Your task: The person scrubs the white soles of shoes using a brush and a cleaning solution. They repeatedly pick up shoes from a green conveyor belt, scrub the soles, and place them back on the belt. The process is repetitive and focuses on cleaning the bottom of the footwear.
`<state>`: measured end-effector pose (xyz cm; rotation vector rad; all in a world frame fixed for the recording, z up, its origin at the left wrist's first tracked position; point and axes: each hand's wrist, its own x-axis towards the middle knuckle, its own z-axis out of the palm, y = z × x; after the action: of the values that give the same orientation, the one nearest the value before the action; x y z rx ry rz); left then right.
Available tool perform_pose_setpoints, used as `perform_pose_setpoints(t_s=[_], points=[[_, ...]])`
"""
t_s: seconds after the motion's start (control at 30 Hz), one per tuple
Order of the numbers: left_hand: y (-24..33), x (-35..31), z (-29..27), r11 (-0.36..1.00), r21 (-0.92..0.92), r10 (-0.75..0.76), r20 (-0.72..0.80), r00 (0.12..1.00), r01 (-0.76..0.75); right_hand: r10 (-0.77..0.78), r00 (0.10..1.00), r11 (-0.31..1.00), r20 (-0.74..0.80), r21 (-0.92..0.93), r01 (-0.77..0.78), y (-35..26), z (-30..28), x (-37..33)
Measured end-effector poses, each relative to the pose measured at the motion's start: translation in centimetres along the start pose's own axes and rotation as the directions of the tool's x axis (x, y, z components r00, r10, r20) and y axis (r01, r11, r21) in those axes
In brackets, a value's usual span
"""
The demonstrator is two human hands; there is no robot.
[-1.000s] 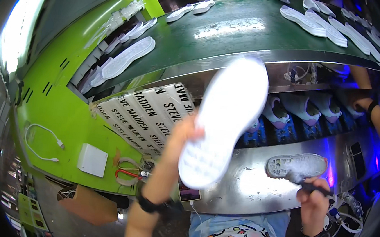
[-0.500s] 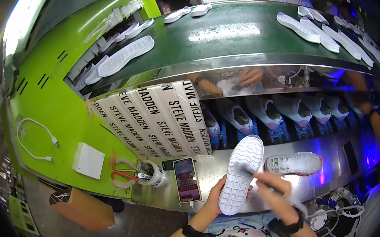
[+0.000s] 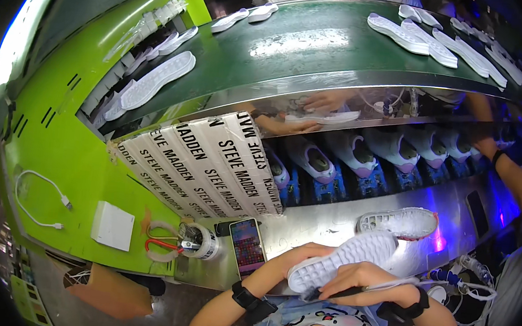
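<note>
tabletop point(image 3: 308, 225): while soles point(image 3: 158, 81) lay on the green belt point(image 3: 238, 68), a shoe point(image 3: 397, 222) rested here.
white tub point(image 3: 209, 245): held scissors point(image 3: 167, 244).
fingers point(image 3: 340, 283): left hand point(image 3: 304, 254) gripped one sole point(image 3: 355, 255) near the shoe, right hand point(image 3: 364, 279) a brush point(image 3: 310, 294).

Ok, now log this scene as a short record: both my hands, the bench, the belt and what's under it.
Left hand: holding a white shoe sole
Right hand: gripping a dark-bristled brush at the sole's near end
Steel bench: lit smartphone; another sole beyond the held one
Green belt: several white soles
Below belt: row of pale shoes on blue supports
</note>
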<state>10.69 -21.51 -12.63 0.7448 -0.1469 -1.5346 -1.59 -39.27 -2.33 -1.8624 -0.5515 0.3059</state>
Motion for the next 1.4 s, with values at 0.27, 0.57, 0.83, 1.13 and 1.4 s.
perform_pose_setpoints(t_s=[0.27,0.57,0.83,1.13,1.4], points=[[1.4,0.5,-3.2,0.860,-0.226,-0.339,0.418,0.843,0.457,0.074,0.993,0.988,-0.087,0.143,-0.061,-1.0,-2.5,-2.8],[-6.0,0.8,2.0,0.664,-0.710,0.483,0.170,0.859,-0.233,-0.015,0.551,0.989,-0.834,-0.095,-0.117,-0.2,-0.4,1.3],[-2.6,0.3,4.3,0.675,-0.507,0.500,-0.219,0.838,-0.536,-0.099,0.788,0.972,-0.608,-0.229,-0.055,-0.7,1.6,1.2],[-0.4,0.2,2.5,0.775,-0.475,0.503,0.063,0.862,-0.417,0.205,0.976,0.923,-0.074,0.346,-0.167,-1.2,2.5,-0.2],[2.7,0.0,4.2,0.937,-0.294,0.228,0.109,0.967,-0.188,0.151,0.984,0.954,-0.092,0.274,-0.120,-2.3,0.1,-1.0]])
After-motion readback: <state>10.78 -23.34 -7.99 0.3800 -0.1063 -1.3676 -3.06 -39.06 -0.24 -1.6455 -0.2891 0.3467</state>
